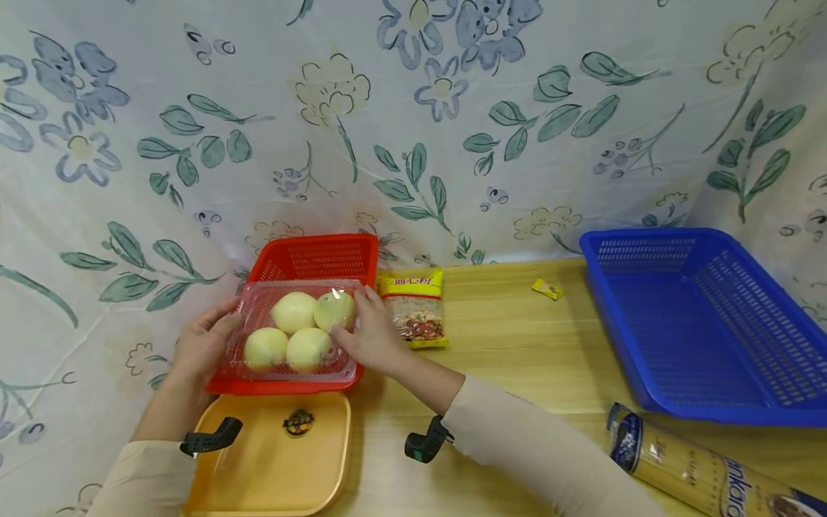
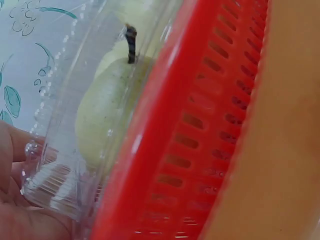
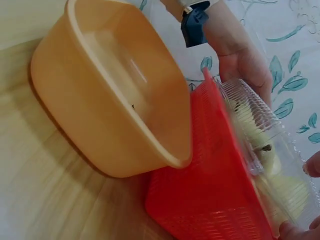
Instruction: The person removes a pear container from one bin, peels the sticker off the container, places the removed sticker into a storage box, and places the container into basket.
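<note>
A clear plastic clamshell box (image 1: 257,298) of pale green pears (image 1: 293,311) sits at the top of a red basket (image 1: 284,388), at the left in the head view. My left hand (image 1: 200,343) grips the box's left side, with the thumb over its edge. On the other side, my right hand (image 1: 376,334) holds the right edge, thumb on top. Dark stems show on the pears in both wrist views. In the left wrist view, the box (image 2: 55,165) lies along the red rim (image 2: 150,110).
An orange bin (image 1: 271,459) stands in front of the red basket. To the right lie a yellow-topped food packet (image 1: 413,305) and a small yellow sachet (image 1: 548,289). A blue basket (image 1: 698,323) and a pasta packet (image 1: 698,467) are farther right. Flowered cloth (image 1: 400,129) hangs behind.
</note>
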Action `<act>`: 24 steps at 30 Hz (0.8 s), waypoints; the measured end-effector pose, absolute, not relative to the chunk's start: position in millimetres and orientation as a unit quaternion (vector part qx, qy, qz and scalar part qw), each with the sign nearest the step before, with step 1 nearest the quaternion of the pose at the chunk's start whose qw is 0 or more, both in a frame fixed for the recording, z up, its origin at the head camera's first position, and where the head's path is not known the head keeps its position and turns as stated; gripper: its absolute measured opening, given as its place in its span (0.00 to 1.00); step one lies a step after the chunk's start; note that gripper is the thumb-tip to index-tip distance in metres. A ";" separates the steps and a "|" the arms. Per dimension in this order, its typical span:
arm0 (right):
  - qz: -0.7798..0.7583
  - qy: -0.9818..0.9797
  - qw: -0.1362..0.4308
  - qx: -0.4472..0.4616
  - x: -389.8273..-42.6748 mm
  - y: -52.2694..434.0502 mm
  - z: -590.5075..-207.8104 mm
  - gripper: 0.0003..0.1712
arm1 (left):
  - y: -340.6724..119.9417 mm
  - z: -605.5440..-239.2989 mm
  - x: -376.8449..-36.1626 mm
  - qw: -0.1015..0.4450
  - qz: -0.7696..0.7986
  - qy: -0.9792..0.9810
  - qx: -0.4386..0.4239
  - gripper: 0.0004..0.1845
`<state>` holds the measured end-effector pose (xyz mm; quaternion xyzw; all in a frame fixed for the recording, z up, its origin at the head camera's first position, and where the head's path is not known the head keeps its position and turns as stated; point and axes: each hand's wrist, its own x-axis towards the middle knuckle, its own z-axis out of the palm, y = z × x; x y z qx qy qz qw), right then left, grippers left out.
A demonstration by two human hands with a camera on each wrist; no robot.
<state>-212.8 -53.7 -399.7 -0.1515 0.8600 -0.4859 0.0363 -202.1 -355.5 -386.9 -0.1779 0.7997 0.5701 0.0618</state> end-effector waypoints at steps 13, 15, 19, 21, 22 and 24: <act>-0.474 0.865 0.035 -0.162 -214.8 -66.3 -406.5 0.46 | -355.9 -396.5 -204.1 0.012 0.519 0.835 -0.182 0.35; -0.475 0.864 0.032 -0.163 -214.1 -67.3 -407.2 0.45 | -355.4 -397.5 -203.5 -0.002 0.501 0.845 -0.186 0.34; -0.474 0.864 0.018 -0.173 -212.9 -69.2 -409.6 0.45 | -353.2 -397.9 -201.6 -0.029 0.480 0.855 -0.195 0.33; -0.475 0.862 0.012 -0.178 -212.9 -70.2 -410.7 0.44 | -351.9 -397.2 -201.1 -0.039 0.484 0.852 -0.197 0.32; -0.476 0.861 0.010 -0.180 -213.2 -70.9 -411.3 0.44 | -351.3 -396.6 -200.9 -0.044 0.486 0.850 -0.198 0.32; -0.478 0.859 0.008 -0.181 -213.8 -72.2 -412.0 0.44 | -350.3 -396.0 -200.8 -0.050 0.487 0.849 -0.198 0.31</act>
